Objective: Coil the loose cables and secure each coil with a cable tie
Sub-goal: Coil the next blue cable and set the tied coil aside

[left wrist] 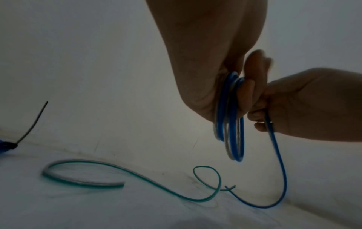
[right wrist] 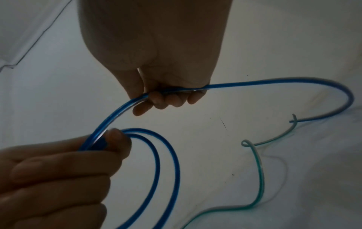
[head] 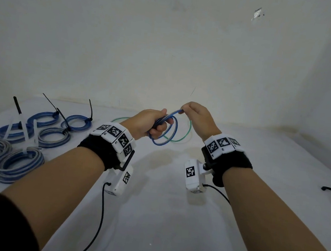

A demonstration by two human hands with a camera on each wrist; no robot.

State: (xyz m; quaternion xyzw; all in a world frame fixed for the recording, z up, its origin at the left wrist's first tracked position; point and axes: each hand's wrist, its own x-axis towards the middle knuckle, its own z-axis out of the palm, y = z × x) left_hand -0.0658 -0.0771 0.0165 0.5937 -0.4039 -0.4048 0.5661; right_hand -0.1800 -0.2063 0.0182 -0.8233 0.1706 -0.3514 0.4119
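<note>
Left hand (head: 150, 123) grips the blue cable (head: 167, 129) loops, right hand (head: 199, 119) pinches its free run above the table (head: 171, 208); green cable (left wrist: 137, 175) lies beyond.

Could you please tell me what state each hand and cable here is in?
left hand: grips the blue loops.
right hand: pinches the blue cable's free run.
blue cable: partly coiled, untied.
green cable: loose on the table.
finished coils: tied, lying left.

The right hand (right wrist: 156, 74) is pinching the blue cable (right wrist: 274, 82) in curled fingers; below it, the left hand (right wrist: 58, 178) is gripping two blue loops (right wrist: 166, 170); a green cable (right wrist: 260, 178) is lying beside those loops.
</note>
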